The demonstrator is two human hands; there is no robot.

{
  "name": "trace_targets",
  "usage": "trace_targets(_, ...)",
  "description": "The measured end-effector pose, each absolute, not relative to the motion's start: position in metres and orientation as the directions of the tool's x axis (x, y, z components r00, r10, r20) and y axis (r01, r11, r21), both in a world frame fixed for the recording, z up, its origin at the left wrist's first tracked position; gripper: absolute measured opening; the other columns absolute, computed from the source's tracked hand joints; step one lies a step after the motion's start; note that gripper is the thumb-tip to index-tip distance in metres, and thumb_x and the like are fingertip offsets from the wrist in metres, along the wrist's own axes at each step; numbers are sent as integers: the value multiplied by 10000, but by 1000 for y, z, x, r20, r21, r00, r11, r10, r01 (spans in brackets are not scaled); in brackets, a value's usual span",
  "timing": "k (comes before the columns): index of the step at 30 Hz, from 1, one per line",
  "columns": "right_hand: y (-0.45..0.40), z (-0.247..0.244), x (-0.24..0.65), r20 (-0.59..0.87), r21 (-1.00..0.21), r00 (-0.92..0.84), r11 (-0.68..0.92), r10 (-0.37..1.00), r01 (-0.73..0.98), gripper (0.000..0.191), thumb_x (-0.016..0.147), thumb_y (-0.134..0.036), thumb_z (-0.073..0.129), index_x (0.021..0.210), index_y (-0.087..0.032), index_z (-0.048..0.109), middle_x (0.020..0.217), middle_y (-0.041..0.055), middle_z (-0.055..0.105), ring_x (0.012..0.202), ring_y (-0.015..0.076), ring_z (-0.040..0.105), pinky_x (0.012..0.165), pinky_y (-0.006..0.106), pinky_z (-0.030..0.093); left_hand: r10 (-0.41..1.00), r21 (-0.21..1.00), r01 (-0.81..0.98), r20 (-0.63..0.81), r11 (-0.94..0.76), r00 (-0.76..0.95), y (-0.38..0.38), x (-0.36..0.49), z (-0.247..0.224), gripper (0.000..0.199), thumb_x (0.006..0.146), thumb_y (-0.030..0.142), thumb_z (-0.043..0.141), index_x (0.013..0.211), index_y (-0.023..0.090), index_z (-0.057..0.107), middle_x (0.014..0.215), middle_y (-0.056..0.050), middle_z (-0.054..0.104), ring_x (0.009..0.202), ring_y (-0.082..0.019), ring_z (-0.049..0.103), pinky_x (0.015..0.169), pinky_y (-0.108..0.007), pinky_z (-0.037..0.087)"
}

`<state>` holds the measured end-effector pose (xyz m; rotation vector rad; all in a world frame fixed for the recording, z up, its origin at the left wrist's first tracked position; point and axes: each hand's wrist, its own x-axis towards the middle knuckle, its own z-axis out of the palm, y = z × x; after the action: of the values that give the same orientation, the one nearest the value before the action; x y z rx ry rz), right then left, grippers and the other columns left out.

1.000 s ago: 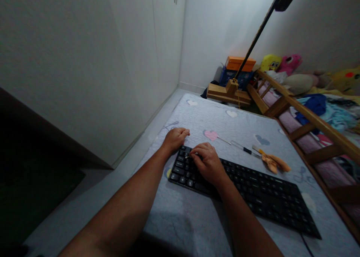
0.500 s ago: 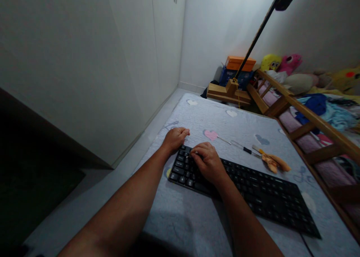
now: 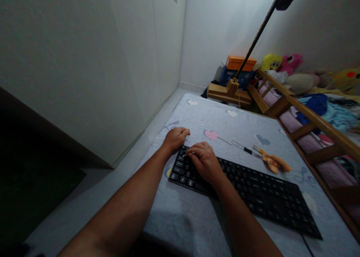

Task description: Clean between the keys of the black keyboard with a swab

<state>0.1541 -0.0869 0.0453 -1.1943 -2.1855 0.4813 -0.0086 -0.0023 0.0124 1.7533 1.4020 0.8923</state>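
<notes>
A black keyboard (image 3: 261,197) lies slanted across a pale blue cover with a heart pattern (image 3: 180,219). At its far left corner rests my left hand (image 3: 176,137), fingers curled closed against the edge; what they hold, if anything, is hidden. Over the left-hand keys, my right hand (image 3: 204,160) is closed in a pinch on a thin whitish stick, mostly covered by the fingers. Beyond the keyboard lie a wire tool with a black grip (image 3: 248,150) and a brush with a yellow ferrule (image 3: 257,149), next to an orange cloth bow (image 3: 271,162).
A pale cabinet (image 3: 135,62) rises on the left. Along the right runs a wooden bed rail (image 3: 317,116), with clothes and plush toys behind it. A dark pole on a wooden base (image 3: 229,92) stands at the far end beside an orange box (image 3: 240,63). The keyboard cable (image 3: 307,245) trails toward me.
My right hand has shifted slightly left over the keys, toward the keyboard's left end. My left hand stays at the corner.
</notes>
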Motion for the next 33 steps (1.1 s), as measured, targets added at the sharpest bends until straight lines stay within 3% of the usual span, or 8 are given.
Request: trace_targets(33, -85, 43, 163, 370, -532, -309, 472, 876, 702, 159, 878, -145, 572, 811, -217, 697, 886, 43, 713, 928, 221, 562, 890, 398, 379, 979, 841, 510, 103, -181, 178, -2, -9, 14, 470, 898, 478, 406, 886, 141, 734, 487, 3, 567, 561, -171, 569, 592, -272, 396)
